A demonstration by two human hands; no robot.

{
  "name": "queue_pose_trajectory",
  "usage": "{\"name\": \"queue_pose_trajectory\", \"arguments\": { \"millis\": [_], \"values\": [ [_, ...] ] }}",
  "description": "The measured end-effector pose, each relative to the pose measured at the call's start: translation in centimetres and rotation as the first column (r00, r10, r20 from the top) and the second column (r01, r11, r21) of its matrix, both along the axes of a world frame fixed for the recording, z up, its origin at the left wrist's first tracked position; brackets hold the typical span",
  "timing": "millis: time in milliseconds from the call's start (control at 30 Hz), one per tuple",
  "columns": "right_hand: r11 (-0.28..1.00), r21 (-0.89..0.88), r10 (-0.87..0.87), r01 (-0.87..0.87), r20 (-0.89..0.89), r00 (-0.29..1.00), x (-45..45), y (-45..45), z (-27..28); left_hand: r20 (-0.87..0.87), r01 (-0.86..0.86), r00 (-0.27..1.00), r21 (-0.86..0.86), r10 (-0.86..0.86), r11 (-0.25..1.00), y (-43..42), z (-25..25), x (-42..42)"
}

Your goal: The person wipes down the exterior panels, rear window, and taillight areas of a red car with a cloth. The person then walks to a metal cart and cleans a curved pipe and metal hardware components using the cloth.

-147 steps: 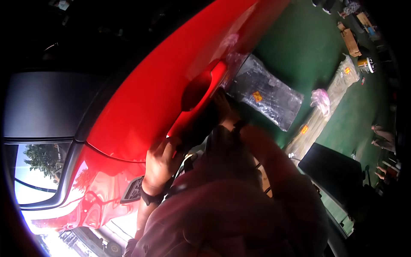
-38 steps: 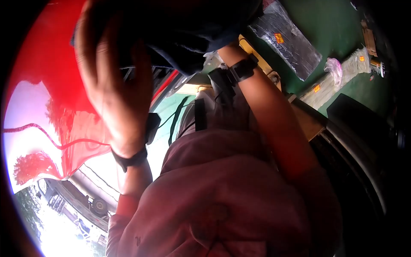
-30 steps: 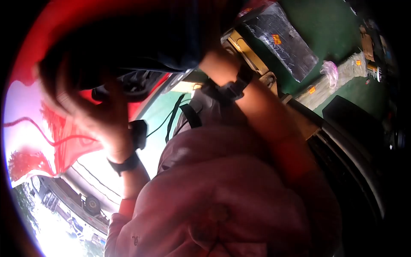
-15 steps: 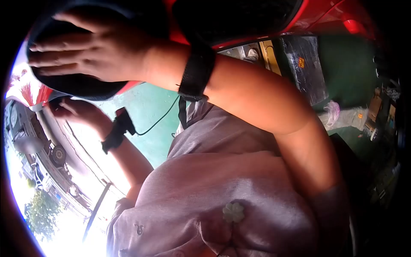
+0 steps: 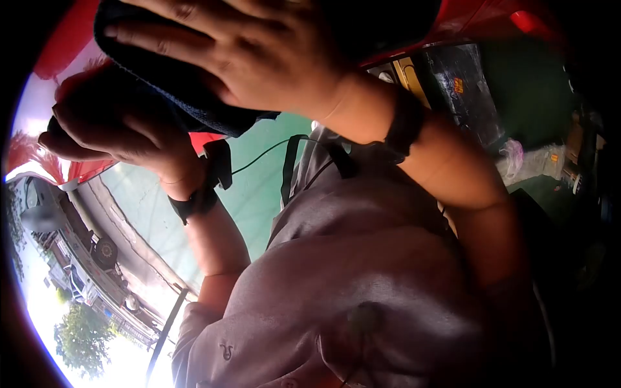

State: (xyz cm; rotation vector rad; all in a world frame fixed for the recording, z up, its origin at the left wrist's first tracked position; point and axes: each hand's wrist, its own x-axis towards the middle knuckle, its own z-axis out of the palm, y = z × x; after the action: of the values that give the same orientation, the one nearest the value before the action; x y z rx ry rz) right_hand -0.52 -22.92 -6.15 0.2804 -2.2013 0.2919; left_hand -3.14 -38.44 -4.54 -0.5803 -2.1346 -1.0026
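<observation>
A dark navy cloth (image 5: 178, 97) with a fuzzy edge hangs against a glossy red car body (image 5: 65, 48). On top of this cloth lies my right hand (image 5: 259, 58), its fingers stretched out and parted; the top of the hand is cut off by the frame. Lower and to the left, my left hand (image 5: 123, 132) has its fingers bent around a dark, shaded part of the cloth. Shadow hides the palm and most of what lies under it. Both wrists wear black bands, and a thin cable runs from the left one.
Below the car is a green floor (image 5: 259, 207). Toward the right lie a plastic-wrapped dark panel (image 5: 462, 94), a yellow strip (image 5: 411, 81) and a clear plastic bag (image 5: 517, 158). Outside at the left, a vehicle (image 5: 84, 258) stands by a paved strip.
My right hand has moved right and up in view, bringing the cloth along. My left hand has come up against the cloth and bent its fingers around it. The view has shifted slightly.
</observation>
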Motion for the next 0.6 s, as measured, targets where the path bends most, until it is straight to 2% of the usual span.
{"name": "queue_pose_trajectory", "arguments": {
  "millis": [33,67,100,133,200,267,300,400,467,533,567,600],
  "values": [
    [0.997,-0.074,-0.001,0.0,-0.019,1.0,-0.2,-0.8,0.7,-0.075,-0.095,0.993,-0.105,0.087,0.99,1.2,-0.1,0.3],
    [0.999,0.02,-0.046,0.046,0.019,0.999,0.3,-1.2,0.7,-0.15,-0.193,0.975,-0.205,0.164,0.959,1.7,-0.4,0.8],
    [0.995,0.088,0.046,-0.049,0.031,0.998,0.6,-1.4,-0.6,-0.311,-0.317,0.927,-0.352,0.21,0.881,0.7,-1.0,0.8],
    [0.994,0.099,0.043,-0.048,0.051,0.998,1.3,-1.9,-2.2,-0.475,-0.448,0.853,-0.454,0.216,0.77,-0.5,-1.9,0.8],
    [0.992,0.123,0.027,-0.036,0.074,0.997,2.0,-2.5,-5.1,-0.274,-0.216,0.957,-0.432,0.101,0.876,-1.6,-3.3,1.9],
    [0.997,0.039,0.055,-0.059,0.117,0.992,2.8,-2.4,-5.5,-0.328,-0.225,0.939,-0.371,0.099,0.901,-3.1,-3.7,1.4],
    [1.0,0.014,0.026,-0.027,0.111,0.993,2.7,-2.7,-5.4,-0.336,-0.237,0.937,-0.402,0.098,0.885,-3.4,-3.4,1.4],
    [0.947,-0.318,-0.001,0.036,0.112,0.994,2.1,-4.0,-4.5,-0.345,-0.287,0.928,-0.42,0.14,0.861,-5.3,-3.4,1.7],
    [0.936,-0.353,0.044,0.006,0.132,0.99,2.0,-3.7,-4.0,-0.148,-0.152,0.982,-0.287,0.113,0.946,-5.0,-3.5,2.2],
    [0.927,-0.373,0.099,-0.051,0.111,0.989,1.6,-4.2,-4.4,-0.128,-0.225,0.973,-0.361,0.191,0.905,-6.1,-4.7,2.2],
    [0.87,-0.468,0.188,-0.155,0.024,0.982,1.5,-4.2,-4.9,-0.039,-0.166,0.986,-0.321,0.162,0.932,-6.0,-5.1,2.2],
    [0.895,-0.425,0.169,-0.132,0.05,0.984,1.7,-4.2,-5.4,-0.072,-0.198,0.98,-0.403,0.184,0.894,-7.0,-6.1,1.8]
  ]
}}
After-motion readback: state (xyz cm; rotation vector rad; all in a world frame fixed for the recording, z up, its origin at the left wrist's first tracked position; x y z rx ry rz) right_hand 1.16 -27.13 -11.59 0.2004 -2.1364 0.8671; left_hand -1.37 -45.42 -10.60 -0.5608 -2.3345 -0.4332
